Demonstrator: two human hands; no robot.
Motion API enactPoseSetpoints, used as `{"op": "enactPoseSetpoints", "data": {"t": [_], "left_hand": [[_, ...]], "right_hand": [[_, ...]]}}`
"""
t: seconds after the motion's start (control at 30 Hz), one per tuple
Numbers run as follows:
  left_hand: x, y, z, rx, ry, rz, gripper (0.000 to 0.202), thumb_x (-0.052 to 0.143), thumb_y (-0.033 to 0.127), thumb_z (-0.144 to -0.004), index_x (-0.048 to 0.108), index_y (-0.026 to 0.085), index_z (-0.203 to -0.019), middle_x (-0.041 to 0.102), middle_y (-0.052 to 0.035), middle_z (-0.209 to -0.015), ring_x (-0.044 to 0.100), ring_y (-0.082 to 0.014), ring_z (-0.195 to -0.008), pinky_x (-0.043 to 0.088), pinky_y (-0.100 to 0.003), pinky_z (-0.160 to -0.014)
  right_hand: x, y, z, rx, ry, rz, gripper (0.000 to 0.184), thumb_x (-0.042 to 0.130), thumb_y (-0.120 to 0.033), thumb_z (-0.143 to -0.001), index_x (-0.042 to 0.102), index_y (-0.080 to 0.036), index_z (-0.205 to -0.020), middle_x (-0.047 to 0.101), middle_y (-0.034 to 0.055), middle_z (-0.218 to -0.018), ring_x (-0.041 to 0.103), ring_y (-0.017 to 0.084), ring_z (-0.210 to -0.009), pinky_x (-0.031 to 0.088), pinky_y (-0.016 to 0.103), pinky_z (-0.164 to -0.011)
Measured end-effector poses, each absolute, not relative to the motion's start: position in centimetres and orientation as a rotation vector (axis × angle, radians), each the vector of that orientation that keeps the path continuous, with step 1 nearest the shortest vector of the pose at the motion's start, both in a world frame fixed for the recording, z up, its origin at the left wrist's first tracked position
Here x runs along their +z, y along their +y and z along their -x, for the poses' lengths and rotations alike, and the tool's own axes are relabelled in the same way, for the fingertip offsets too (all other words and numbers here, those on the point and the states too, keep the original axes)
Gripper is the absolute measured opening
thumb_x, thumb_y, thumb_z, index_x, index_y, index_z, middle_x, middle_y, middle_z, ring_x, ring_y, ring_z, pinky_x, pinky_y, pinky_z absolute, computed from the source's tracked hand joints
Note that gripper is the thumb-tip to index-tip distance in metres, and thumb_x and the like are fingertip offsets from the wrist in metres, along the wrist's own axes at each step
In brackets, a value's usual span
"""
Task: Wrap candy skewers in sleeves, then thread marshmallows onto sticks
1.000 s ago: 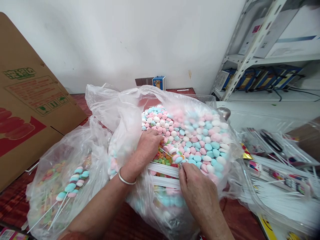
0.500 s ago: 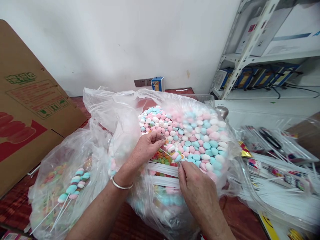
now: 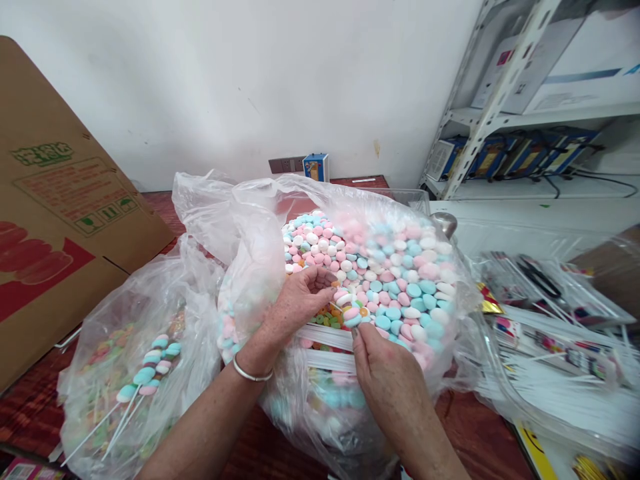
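My right hand [image 3: 387, 363] is closed, thumb and forefinger pinching a candy skewer [image 3: 352, 316]. Pink, white and blue marshmallow pieces are threaded on it, and its thin white stick points toward my left hand [image 3: 305, 293]. That hand is curled in a pinch around a small orange gummy candy [image 3: 334, 285], partly hidden by the fingers, close to the stick's tip. Both hands are over a big clear plastic bag [image 3: 255, 260] full of pastel marshmallows [image 3: 393, 313]. Green and orange gummy rings [image 3: 323, 319] lie below my fingers, beside bundles of white sticks [image 3: 327, 337].
On the left, finished marshmallow skewers [image 3: 150, 377] rest on a second plastic bag [image 3: 200, 293] of gummies, before a cardboard box [image 3: 60, 173]. To the right, a clear bin [image 3: 505, 393] holds white sticks and packets. A metal shelf [image 3: 493, 100] stands behind.
My left hand has shifted slightly right, its fingertips now showing an orange gummy. The right hand and skewer have moved slightly left. The bag's left edge has folded inward.
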State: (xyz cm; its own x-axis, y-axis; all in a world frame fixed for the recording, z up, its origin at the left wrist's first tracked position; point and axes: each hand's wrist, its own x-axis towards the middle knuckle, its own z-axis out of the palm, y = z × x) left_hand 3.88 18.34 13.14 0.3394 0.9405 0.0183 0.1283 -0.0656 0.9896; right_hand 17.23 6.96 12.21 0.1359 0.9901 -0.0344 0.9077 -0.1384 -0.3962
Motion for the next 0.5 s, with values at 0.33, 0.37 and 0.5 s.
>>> {"op": "enactPoseSetpoints", "data": {"t": [0.33, 0.37, 0.5], "left_hand": [[13.0, 17.6, -3.6, 0.891, 1.048, -1.505, 0.018, 0.072, 0.026, -0.075, 0.068, 0.016, -0.090, 0.071, -0.0029, -0.082, 0.065, -0.0147, -0.074, 0.052, -0.025, -0.066], [13.0, 17.4, -3.4, 0.893, 1.065, -1.502, 0.019, 0.072, 0.027, -0.075, 0.068, 0.016, -0.090, 0.071, -0.0032, -0.082, 0.065, -0.0153, -0.075, 0.052, -0.025, -0.066], [12.8, 16.9, -3.0, 0.915, 1.082, -1.521, 0.021, 0.072, 0.030, -0.077, 0.068, 0.016, -0.092, 0.074, -0.0050, -0.088, 0.068, -0.0176, -0.082, 0.055, -0.028, -0.073]], "right_hand": [[11.7, 6.9, -17.0, 0.491, -1.809, 2.058, 0.024, 0.040, -0.019, -0.099, 0.059, -0.019, -0.084, 0.067, 0.0046, -0.070, 0.063, 0.022, -0.066, 0.025, 0.029, -0.056], [11.7, 7.0, -16.9, 0.494, -1.804, 2.056, 0.024, 0.040, -0.019, -0.099, 0.059, -0.019, -0.085, 0.066, 0.0044, -0.069, 0.062, 0.021, -0.066, 0.024, 0.029, -0.056], [11.6, 7.0, -16.6, 0.497, -1.763, 2.047, 0.024, 0.040, -0.018, -0.099, 0.059, -0.020, -0.086, 0.066, 0.0033, -0.070, 0.061, 0.020, -0.064, 0.023, 0.029, -0.055]]}}
